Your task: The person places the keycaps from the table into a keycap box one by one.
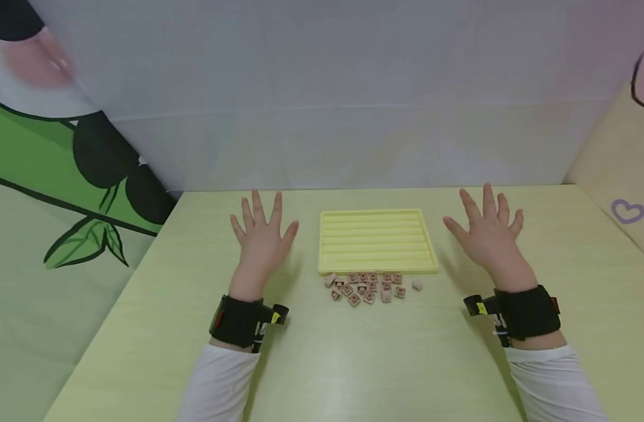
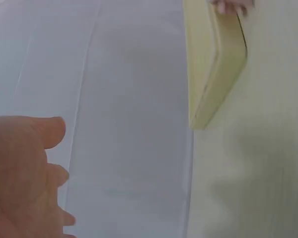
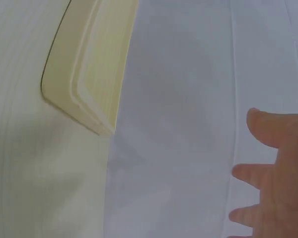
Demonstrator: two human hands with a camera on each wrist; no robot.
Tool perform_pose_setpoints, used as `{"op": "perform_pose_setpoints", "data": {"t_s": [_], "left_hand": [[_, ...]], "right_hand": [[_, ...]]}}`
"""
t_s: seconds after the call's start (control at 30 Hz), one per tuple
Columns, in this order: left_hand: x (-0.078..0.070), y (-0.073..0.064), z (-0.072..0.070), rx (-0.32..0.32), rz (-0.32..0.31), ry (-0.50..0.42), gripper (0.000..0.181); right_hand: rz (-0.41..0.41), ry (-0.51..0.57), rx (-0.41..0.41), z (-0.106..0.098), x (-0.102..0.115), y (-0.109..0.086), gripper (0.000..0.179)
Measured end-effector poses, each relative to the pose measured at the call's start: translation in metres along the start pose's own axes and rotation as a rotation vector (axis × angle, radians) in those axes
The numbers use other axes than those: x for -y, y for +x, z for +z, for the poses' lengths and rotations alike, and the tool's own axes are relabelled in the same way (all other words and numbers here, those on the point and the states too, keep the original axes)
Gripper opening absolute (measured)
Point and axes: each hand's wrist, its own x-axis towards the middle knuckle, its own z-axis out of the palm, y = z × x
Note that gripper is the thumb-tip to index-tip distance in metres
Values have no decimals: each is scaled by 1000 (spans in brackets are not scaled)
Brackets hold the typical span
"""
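Observation:
A pale yellow tray (image 1: 375,240) with raised ridges lies on the table between my two hands. Just in front of its near edge, several small wooden cubes (image 1: 372,286) with dark marks are scattered; one plain-looking cube (image 1: 417,285) sits apart on the right. My left hand (image 1: 261,246) is spread with straight fingers to the left of the tray, holding nothing. To the tray's right, my right hand (image 1: 491,240) is likewise spread and holds nothing. Each wrist view shows its hand apart from the tray (image 2: 231,64).
The light wooden table (image 1: 332,369) reaches back to a pale cloth wall (image 1: 353,146). At the left hangs a printed panel (image 1: 31,140) with green and black shapes. A beige panel with a purple heart (image 1: 628,211) borders the right side. Black bands are strapped round both wrists.

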Motion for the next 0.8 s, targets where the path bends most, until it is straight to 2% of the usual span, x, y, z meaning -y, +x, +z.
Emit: {"op": "perform_pose_setpoints", "data": {"t_s": [0.1, 0.2, 0.37, 0.47, 0.6, 0.7, 0.8], "left_hand": [[-7, 6, 7, 135, -33, -182, 74], [-10, 12, 16, 242, -84, -311, 78], [-7, 20, 31, 334, -122, -420, 80], [-1, 23, 39, 389, -153, -509, 78], [6, 29, 48, 407, -214, -593, 74], [9, 34, 55, 379, -224, -577, 71], [8, 39, 63, 357, -225, -555, 68]], "right_hand": [[-41, -11, 73, 3, 5, 1, 74], [-85, -16, 168, 9, 10, 2, 69], [-122, 37, 277, 18, 22, 2, 60], [-145, 31, 317, 23, 29, 2, 53], [-176, 16, 390, 27, 33, 8, 45], [-196, 8, 431, 31, 33, 11, 40], [-223, -2, 422, 33, 33, 14, 37]]}}
